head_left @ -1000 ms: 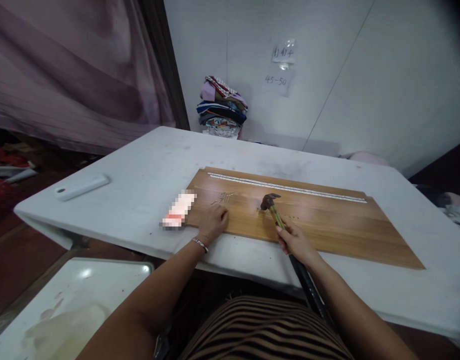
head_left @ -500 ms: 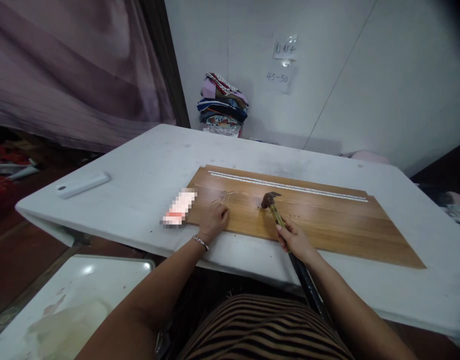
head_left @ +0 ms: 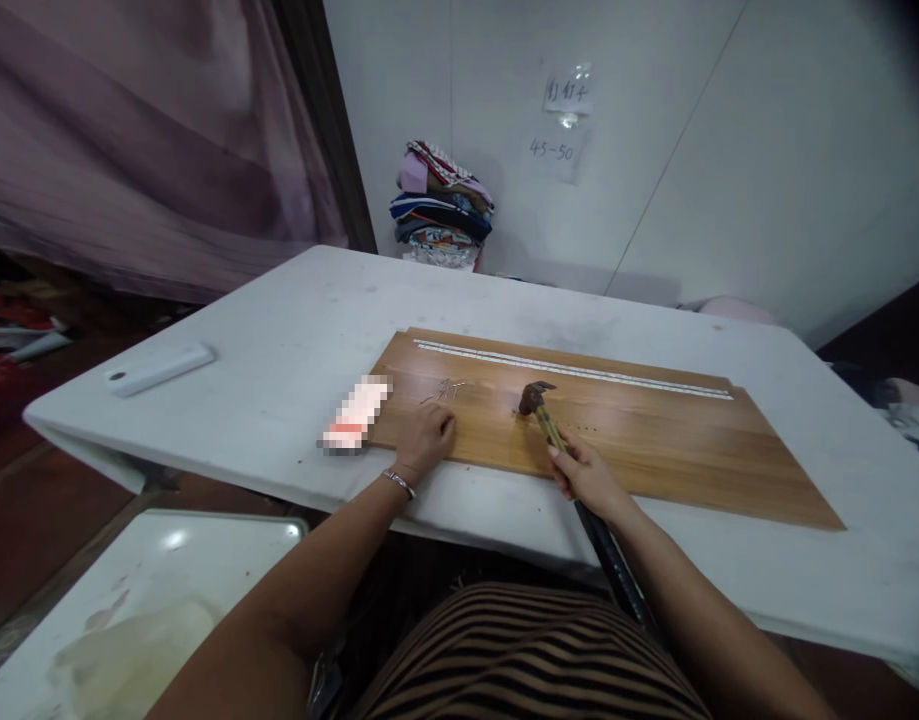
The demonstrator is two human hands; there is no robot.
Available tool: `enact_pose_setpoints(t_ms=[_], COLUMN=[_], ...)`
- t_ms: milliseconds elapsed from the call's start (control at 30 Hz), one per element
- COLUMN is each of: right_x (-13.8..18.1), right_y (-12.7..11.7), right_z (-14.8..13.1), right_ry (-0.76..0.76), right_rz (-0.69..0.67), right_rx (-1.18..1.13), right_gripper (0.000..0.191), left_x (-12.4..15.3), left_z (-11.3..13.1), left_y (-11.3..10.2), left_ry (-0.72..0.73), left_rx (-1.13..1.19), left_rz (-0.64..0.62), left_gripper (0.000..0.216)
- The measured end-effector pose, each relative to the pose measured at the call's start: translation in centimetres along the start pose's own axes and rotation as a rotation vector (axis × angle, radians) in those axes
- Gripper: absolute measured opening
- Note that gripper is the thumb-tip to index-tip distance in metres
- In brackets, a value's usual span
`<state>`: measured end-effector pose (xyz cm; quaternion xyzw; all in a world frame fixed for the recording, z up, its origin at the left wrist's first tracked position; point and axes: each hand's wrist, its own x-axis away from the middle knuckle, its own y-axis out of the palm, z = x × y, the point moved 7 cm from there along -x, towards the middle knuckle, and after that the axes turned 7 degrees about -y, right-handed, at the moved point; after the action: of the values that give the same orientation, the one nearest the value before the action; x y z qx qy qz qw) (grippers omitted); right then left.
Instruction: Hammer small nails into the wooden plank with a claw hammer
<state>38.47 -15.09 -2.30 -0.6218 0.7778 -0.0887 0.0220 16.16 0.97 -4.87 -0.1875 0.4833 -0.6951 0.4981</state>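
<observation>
My right hand (head_left: 588, 475) is closed round the handle of a claw hammer (head_left: 532, 400). The hammer's rusty head is low over the middle of a brown wooden board (head_left: 691, 460), and I cannot tell whether it touches the wood. A small dark spot, perhaps a nail, shows beside the head. My left hand (head_left: 427, 435) rests in a loose fist on the board's near left part, with no object showing in it. Just beyond it lie several loose nails (head_left: 450, 389). A row of small dark marks (head_left: 586, 428) runs to the right of the hammer.
Two pale printed strips (head_left: 579, 370) run along the board's far side. A blurred-out phone-like object (head_left: 354, 415) overlaps its left edge. A white handle-shaped object (head_left: 161, 368) lies at the left of the white table (head_left: 279, 300). Folded cloths (head_left: 444, 205) are stacked by the wall.
</observation>
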Motion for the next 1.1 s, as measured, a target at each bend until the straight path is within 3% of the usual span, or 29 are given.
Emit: enact_pose_setpoints(t_ms=[433, 700, 933, 1100], right_x=[0.1, 0.1, 0.1, 0.3], right_y=[-0.2, -0.3, -0.4, -0.6], right_z=[0.1, 0.9, 0.4, 0.2], right_ry=[-0.006, 0.033, 0.030, 0.038], right_rz=[0.023, 0.010, 0.003, 0.011], right_rx=[0.016, 0.036, 0.063, 0.052], right_gripper=[0.066, 0.068, 0.064, 0.065], left_x=[0.2, 0.4, -0.6, -2.0], left_z=[0.5, 1.1, -1.4, -2.9], left_y=[-0.4, -1.0, -1.5, -3.6], left_ry=[0.062, -0.011, -0.288, -0.405], left_rx=[0.072, 0.054, 0.279, 0.123], left_rz=[0.068, 0.036, 0.002, 0.006], left_gripper=[0.016, 0.016, 0.017, 0.023])
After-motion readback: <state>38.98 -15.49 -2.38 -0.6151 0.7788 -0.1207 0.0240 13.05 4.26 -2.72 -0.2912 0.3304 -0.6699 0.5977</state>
